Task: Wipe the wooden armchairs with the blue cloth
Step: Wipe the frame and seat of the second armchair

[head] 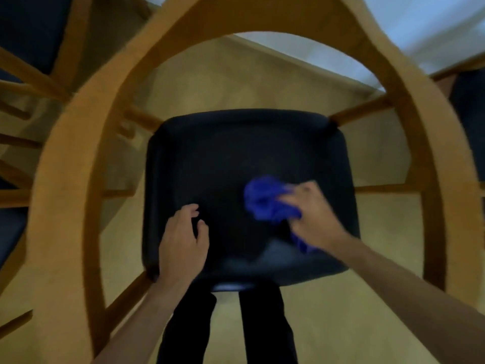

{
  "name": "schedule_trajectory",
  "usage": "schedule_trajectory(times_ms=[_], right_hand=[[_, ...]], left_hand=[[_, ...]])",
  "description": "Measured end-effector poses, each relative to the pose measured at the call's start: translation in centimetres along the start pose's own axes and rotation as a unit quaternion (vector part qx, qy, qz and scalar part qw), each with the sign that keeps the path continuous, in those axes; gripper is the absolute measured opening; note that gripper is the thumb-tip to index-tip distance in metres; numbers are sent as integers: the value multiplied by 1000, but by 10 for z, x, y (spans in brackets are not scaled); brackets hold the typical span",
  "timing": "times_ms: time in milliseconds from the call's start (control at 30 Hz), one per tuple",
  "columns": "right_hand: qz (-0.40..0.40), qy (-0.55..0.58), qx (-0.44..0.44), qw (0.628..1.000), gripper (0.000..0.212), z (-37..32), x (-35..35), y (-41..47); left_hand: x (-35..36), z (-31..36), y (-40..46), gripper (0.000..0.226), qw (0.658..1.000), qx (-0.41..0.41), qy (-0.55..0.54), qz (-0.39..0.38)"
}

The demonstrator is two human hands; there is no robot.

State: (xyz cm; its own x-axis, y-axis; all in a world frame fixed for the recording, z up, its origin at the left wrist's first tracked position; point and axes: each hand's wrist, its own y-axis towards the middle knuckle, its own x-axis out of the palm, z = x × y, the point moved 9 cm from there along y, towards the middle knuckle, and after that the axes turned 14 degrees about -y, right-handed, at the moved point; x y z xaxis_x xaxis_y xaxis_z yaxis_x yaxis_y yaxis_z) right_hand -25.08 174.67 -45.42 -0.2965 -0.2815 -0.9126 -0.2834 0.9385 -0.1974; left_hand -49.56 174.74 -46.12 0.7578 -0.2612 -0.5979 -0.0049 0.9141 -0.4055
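- At the bottom centre of the frame we are seeing our own legs in dark trousers (265, 327), standing on a pale yellowish floor (341, 324).
- Just above them we are looking down onto the dark seat cushion (223, 158) of the nearest wooden armchair (65, 179), whose curved arms and back are arching around the whole centre of the frame.
- Our left hand (183, 240) is lying on the lower left part of the cushion, fingers (193, 210) loosely bent and holding nothing.
- Our right hand (312, 214), right of centre, is blurring with motion; its fingers are gripping the crumpled blue cloth (265, 198), which is sitting on the right half of the cushion, with a tail of it showing below the wrist.
- Farther off, at the upper left of the frame, another wooden armchair (34, 61) with dark padding is standing beside ours.
- At the right edge a third chair (469, 106) is only partly showing.
- At the upper right a pale wall (420, 27) is meeting the floor.
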Motion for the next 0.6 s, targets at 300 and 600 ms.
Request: schedule_trajectory(times_ms=[300,600], right_hand=[[83,58,447,889,58,179,-9,-74],[32,29,275,961,73,-30,47,12]], left_hand=[[102,108,32,36,982,146,8,-116],[18,9,19,28,1000,-4,-3,14]])
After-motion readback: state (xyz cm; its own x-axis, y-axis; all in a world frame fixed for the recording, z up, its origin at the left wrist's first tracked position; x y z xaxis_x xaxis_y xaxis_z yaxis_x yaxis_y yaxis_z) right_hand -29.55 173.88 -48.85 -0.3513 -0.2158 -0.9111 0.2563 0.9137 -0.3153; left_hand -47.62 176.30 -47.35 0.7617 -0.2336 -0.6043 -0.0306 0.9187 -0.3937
